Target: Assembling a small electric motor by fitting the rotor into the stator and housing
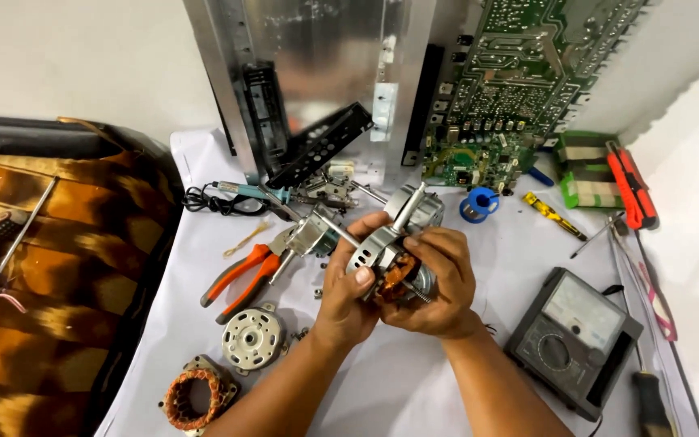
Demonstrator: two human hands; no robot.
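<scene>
Motor, a small round metal unit with copper windings showing on its underside and a steel shaft pointing up and away, held above the middle of the white-covered counter. Left hand grips the near left side of the motor, thumb pressed on the metal casing. Right hand wraps around the right side, fingers curled over the top edge; both hands are closed on the motor. Just left of the hands lie orange-handled pliers, and below them a round metal end cover rests flat on the counter. Near the front left corner sits a ring of copper winding. A soldering iron with a coiled black cord lies behind the pliers. To the right of the hands, a grey analog meter lies face up, well apart from the motor. A blue spool of solder stands behind the motor, close to a green circuit board leaning against the wall. A red utility knife lies at the far right.
</scene>
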